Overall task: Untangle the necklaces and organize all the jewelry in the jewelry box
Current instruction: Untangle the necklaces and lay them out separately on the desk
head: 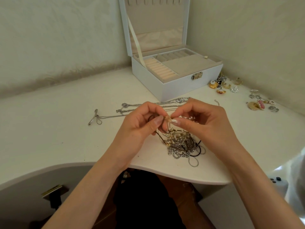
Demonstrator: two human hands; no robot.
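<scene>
**A:** How far along does this look?

**B:** Early, I'd judge. The jewelry box stands open at twelve o'clock from the hands. The ring rolls, the small cells, the flat tray and the lid hooks all show nothing in them.

**A:** Nothing sorted at all?

**B:** Some. A few silver chains lie stretched out just beyond the hands, at eleven to twelve o'clock, apart from the heap. A chain with a pendant lies at ten o'clock. Those look freed but not yet boxed.

**A:** And the knot itself?

**B:** The tangle sits on the tabletop at six o'clock under the hands, near the front edge. It mixes fine gold strands, heavier silver links, a dark cord and small beads. The middle is dense, with loose loops trailing toward five o'clock.

**A:** What are the hands doing?

**B:** Both are raised just above the heap. The left hand has its fingers curled, pinching a small gold piece. The right hand pinches the same piece from the other side. Strands hang from it into the heap.

**A:** What else is left?

**B:** Earrings and brooches are scattered at two o'clock, beside the box.
</scene>
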